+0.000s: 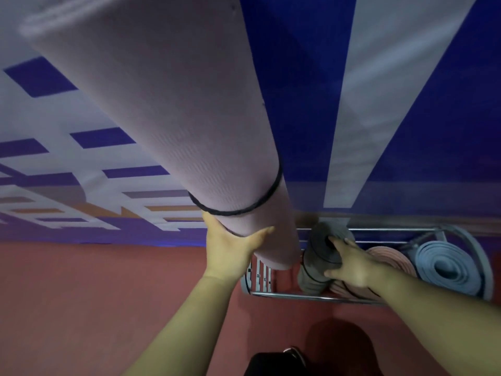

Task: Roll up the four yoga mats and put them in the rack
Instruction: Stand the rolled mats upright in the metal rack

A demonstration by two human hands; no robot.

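Below me the metal rack [311, 295] sits on the red floor [81, 308] with 3 rolls in it: grey mat [311, 279], pink mat [390, 256], blue mat [450, 267].

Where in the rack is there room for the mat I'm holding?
Free: the bare slats at the rack's left end, beside the grey mat; the lilac mat in your left hand hangs over them. Crowded: right of the grey mat that your right hand grips, the pink mat and blue mat fill the rack.
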